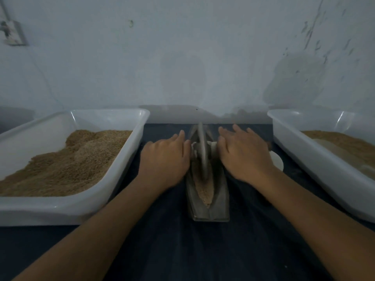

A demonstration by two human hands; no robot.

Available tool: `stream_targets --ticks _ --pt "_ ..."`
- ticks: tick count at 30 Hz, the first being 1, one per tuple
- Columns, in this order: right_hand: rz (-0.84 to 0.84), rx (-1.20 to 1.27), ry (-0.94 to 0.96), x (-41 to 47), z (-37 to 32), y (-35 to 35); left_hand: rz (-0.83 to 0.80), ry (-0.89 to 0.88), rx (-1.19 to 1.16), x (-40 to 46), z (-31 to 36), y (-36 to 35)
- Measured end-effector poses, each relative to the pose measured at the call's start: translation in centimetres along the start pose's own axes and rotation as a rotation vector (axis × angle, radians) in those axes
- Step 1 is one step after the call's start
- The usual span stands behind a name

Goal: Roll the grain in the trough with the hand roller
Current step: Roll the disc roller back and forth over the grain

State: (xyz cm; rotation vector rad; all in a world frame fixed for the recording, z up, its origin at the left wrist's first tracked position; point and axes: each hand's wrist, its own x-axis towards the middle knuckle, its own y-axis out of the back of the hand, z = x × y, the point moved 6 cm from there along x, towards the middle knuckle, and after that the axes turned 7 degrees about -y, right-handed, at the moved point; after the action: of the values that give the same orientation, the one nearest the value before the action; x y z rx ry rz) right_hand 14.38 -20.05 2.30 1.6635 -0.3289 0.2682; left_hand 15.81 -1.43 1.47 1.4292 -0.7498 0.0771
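The scene is dim and bluish, with flat, low light and no glare. A broad soft shadow stains the wall (294,78) above the right tray (316,157), and a fainter one sits at its middle. The roller wheel (202,151) is smeared by motion blur, and both the left hand (166,159) and right hand (243,153) are slightly soft. Wide-angle distortion bows the left tray (67,205) and the forearms outward toward the frame's edges. The dark cloth (182,250) holds almost no detail
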Motion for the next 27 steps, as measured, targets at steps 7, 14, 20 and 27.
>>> stream_targets --ticks 7,14,20,27 --pt "0.17 0.028 0.06 -3.5 -1.1 1.6 -0.026 -0.039 -0.095 -2.8 0.0 2.0" --pt "-0.035 0.06 -0.159 4.8 0.0 -1.3 -0.2 -0.032 0.201 6.2 -0.6 -1.8" --pt "0.006 0.075 -0.093 1.8 -0.3 -0.4 -0.077 -0.071 0.129 2.3 0.3 -0.3" --pt "0.172 0.107 0.007 -5.7 -0.2 2.1 0.066 -0.029 -0.074 -3.7 1.1 3.4"
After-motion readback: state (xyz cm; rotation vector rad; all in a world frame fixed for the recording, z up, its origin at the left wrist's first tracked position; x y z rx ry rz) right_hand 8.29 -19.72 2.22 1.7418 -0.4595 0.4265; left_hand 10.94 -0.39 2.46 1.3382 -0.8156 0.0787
